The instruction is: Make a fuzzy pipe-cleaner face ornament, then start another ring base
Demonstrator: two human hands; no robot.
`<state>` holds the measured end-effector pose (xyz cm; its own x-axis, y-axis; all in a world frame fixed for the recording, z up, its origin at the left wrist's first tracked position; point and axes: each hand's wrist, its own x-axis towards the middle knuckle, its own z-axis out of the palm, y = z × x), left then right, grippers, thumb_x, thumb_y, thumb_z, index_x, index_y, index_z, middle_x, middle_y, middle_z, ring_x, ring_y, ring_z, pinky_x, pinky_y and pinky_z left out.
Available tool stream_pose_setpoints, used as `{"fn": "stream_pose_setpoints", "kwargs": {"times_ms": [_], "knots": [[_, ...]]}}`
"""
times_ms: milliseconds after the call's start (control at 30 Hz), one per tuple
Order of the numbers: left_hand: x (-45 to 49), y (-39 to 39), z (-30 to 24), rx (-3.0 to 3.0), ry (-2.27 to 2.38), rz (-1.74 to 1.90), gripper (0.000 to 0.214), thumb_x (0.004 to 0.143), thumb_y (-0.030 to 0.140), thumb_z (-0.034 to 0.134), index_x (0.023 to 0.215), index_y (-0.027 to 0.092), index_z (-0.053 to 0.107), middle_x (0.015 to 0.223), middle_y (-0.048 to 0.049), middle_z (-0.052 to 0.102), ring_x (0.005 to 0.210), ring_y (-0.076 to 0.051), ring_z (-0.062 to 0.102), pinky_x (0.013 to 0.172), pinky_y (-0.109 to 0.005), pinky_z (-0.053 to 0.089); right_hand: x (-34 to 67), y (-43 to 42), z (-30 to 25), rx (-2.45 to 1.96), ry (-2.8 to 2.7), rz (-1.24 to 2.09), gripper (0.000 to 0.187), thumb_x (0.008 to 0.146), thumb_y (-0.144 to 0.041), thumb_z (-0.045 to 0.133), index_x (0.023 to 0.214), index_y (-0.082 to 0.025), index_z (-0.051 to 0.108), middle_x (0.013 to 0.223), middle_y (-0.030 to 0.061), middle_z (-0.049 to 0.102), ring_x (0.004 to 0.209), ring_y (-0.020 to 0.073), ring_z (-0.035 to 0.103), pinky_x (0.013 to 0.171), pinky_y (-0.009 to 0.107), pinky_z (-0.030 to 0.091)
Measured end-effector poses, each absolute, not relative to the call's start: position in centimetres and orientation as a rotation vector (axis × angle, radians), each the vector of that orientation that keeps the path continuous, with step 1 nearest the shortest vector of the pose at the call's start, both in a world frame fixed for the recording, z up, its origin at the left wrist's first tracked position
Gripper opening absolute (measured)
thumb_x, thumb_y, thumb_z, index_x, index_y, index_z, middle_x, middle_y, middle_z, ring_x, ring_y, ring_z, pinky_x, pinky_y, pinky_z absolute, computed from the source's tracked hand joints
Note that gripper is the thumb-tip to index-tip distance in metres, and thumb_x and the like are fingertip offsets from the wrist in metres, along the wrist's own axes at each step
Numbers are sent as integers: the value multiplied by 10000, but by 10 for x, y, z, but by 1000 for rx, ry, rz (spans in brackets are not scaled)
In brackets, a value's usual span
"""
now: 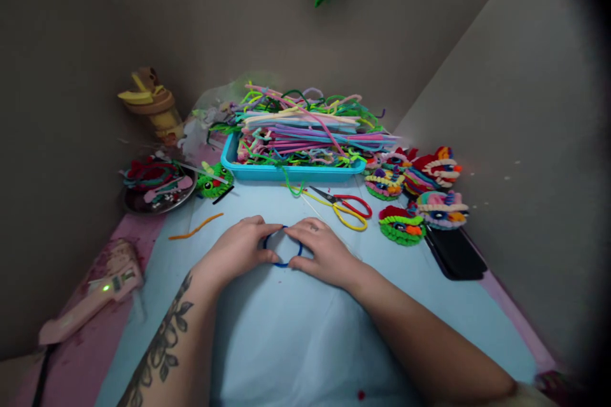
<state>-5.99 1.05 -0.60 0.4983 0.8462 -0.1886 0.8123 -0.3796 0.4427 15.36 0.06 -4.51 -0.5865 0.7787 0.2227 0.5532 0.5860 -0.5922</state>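
A dark blue pipe cleaner (282, 265) is bent into a ring just above or on the light blue cloth, at the middle of the view. My left hand (245, 243) grips the ring's left side between thumb and fingers. On the opposite side, my right hand (321, 251) pinches it the same way, a ring on one finger. Both thumbs are near the ring's lower edge and the index fingertips meet near its top. Beyond my right hand lie scissors (341, 206) with one red and one yellow handle. An orange pipe cleaner (195, 227) rests to the left of my left hand.
A blue tray (293, 173) heaped with colourful pipe cleaners stands at the back. Several fuzzy bird-like figures (402, 225) and a black phone (456, 253) are on the right. To the left are a metal bowl (165, 205), a green fuzzy piece (216, 180) and a pink glue gun (95, 302).
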Motion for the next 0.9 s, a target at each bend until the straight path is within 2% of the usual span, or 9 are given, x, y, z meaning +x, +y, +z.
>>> {"fn": "stream_pose_setpoints", "kwargs": {"times_ms": [267, 600, 733, 900], "knots": [[-58, 11, -12, 2305, 1361, 25, 560, 736, 328, 691, 1273, 247, 553, 921, -47, 610, 873, -220, 579, 722, -277, 410, 150, 0, -48, -1107, -2332, 692, 582, 720, -279, 742, 1252, -184, 526, 1163, 79, 626, 1078, 237, 502, 951, 400, 422], [-55, 9, -12, 2292, 1530, -117, 607, 707, 398, 707, 1286, 344, 534, 969, -36, 619, 867, -235, 611, 703, -291, 416, 143, -1, -44, -1417, -2411, 626, 674, 725, -294, 740, 1330, -177, 466, 1185, 140, 602, 1218, 293, 448, 989, 464, 379], [-54, 6, -13, 2314, 1579, -145, 612, 697, 400, 714, 1280, 367, 532, 959, -33, 615, 859, -249, 617, 682, -300, 417, 141, -1, -42, -1433, -2410, 642, 729, 726, -287, 733, 1369, -189, 402, 1181, 120, 621, 1237, 288, 430, 1015, 477, 346], [-57, 9, -14, 2330, 1505, -47, 612, 678, 426, 728, 1260, 339, 562, 934, -37, 607, 873, -243, 609, 705, -296, 421, 143, 0, -44, -1377, -2371, 666, 727, 724, -288, 727, 1367, -221, 395, 1219, 88, 609, 1233, 270, 432, 1020, 458, 346]]}}
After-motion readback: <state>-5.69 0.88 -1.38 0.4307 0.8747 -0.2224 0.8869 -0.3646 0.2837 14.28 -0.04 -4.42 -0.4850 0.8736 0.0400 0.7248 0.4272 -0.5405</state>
